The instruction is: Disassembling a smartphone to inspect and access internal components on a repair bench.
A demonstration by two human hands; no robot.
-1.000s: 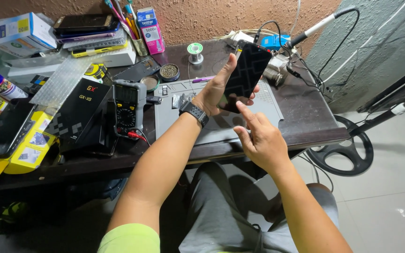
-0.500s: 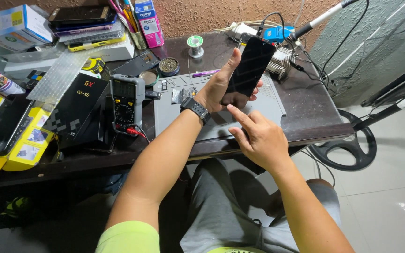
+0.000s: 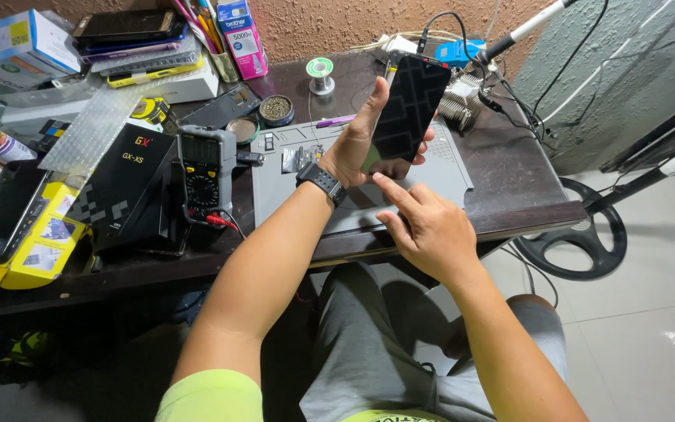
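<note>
Head view: left hand (image 3: 351, 148) wrapped round one dark smartphone (image 3: 406, 107), thumb up along its left edge, other fingers curled behind and showing at the right edge; clamped firmly on it. Black wristwatch (image 3: 321, 182) on that wrist. Right hand (image 3: 431, 230) mostly curled, index finger stretched out, tip touching or just under the phone's bottom edge; can't tell which. It holds nothing.

Phone is held above the grey work mat (image 3: 447, 168), screen dark and facing the camera. Long axis runs near upright, top end leaning right and away toward the wall, bottom end down toward the person.

Counts: one phone in hand, one multimeter (image 3: 207, 167) left of the mat with a red lead, one black box (image 3: 130, 184) beside it, one solder spool (image 3: 320, 72) behind the mat, two small round tins (image 3: 276, 108) near the mat's back-left corner. Several more phones stacked at back left (image 3: 130, 31); exact number unclear. All sits on a dark desk (image 3: 509, 168).
</note>
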